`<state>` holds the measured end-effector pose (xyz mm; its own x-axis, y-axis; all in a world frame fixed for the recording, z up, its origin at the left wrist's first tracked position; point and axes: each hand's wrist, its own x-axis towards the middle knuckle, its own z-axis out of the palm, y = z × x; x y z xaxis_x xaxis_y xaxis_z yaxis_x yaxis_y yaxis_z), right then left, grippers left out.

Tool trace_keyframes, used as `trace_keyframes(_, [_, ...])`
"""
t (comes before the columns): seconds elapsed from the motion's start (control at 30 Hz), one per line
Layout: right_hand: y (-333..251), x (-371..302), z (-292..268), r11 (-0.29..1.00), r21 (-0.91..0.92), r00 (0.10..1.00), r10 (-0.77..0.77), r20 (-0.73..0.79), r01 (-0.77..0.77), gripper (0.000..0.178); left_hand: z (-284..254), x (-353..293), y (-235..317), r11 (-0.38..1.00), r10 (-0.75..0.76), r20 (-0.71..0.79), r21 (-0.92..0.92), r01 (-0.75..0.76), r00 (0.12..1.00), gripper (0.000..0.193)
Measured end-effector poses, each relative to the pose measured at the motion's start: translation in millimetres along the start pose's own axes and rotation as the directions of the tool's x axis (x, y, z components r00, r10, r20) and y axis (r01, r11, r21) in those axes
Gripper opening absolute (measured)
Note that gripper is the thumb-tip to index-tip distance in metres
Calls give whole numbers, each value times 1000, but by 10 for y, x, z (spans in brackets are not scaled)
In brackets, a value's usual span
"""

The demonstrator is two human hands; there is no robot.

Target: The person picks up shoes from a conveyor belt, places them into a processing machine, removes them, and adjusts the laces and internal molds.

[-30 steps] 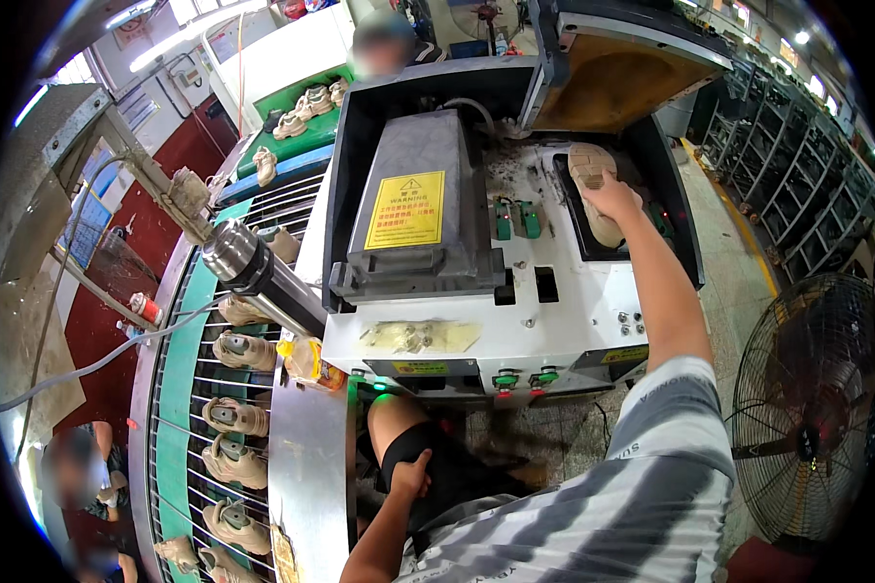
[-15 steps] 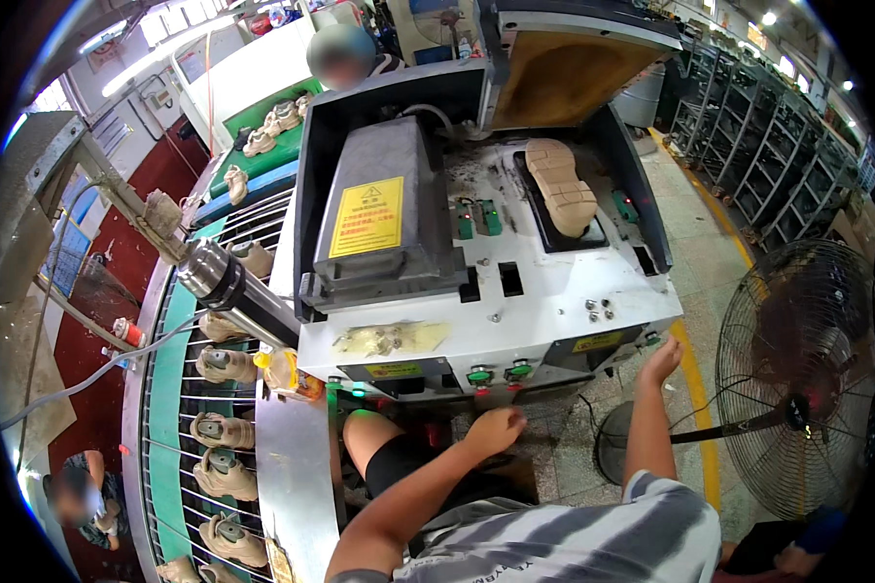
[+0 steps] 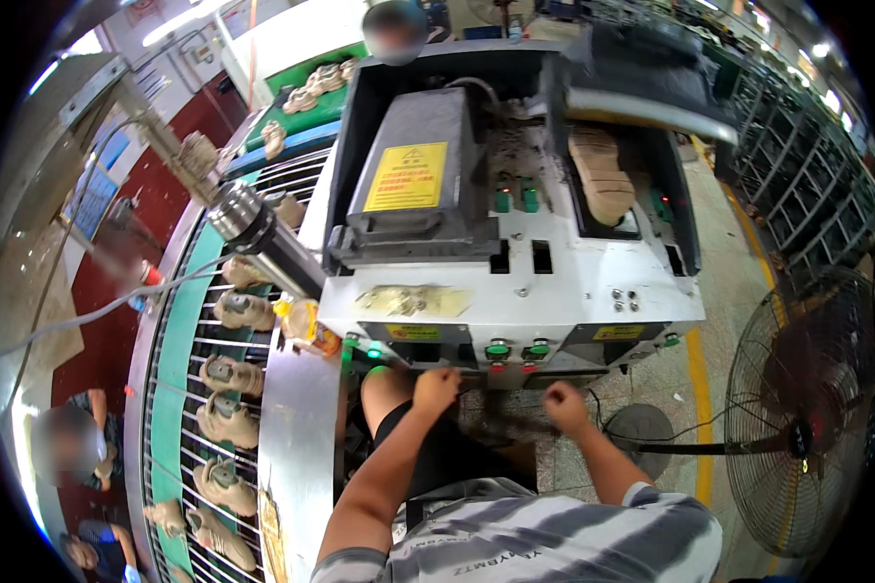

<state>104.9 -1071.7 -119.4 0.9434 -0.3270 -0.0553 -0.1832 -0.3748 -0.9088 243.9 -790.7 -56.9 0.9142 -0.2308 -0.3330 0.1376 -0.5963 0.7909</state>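
My left hand (image 3: pixel 437 391) is loosely closed just in front of the machine's lower front edge, beside my knee, with nothing seen in it. My right hand (image 3: pixel 566 406) is curled below the front panel, apart from the machine and slightly blurred; no object shows in it. In the right bay of the white and black press machine (image 3: pixel 437 313), a beige shoe (image 3: pixel 601 175) lies sole up on a dark pad. Its lid (image 3: pixel 647 97) hangs partway down over the shoe, blurred. The left bay's grey cover (image 3: pixel 413 155) is down. Green buttons (image 3: pixel 498 347) line the front panel.
At left, a roller conveyor (image 3: pixel 180 340) carries several beige shoes (image 3: pixel 226 420). A steel thermos (image 3: pixel 262 233) and a yellow-labelled packet (image 3: pixel 306 325) stand by the machine. A large fan (image 3: pixel 797 428) is at right, with racks (image 3: pixel 797 185) behind. Other people are at left and beyond the machine.
The right lid has swung down from raised toward the shoe. My right hand has left the panel's right corner and come left and lower; my left hand has shifted left. The view has moved too.
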Motion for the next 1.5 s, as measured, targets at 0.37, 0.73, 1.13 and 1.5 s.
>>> trace_keyframes(0.37, [-2225,490,1463,736,240,729,-671,135,633,4,-2524,-1639,-2173,395,-606,259,-723,567,752,57])
trace_keyframes(0.73, [-3422,2549,1721,617,-409,606,-776,-175,672,23,-2235,-1894,-2718,236,-872,53,-826,512,487,68])
trace_keyframes(1.13, [-3858,3623,1914,763,-628,969,-8,-247,-154,95,-2297,-1865,-2722,215,-871,99,-804,554,481,73])
trace_keyframes(1.5, [-3203,2447,1695,858,-269,714,-514,-476,438,94,-2238,-1882,-2790,272,-828,59,-827,492,557,66])
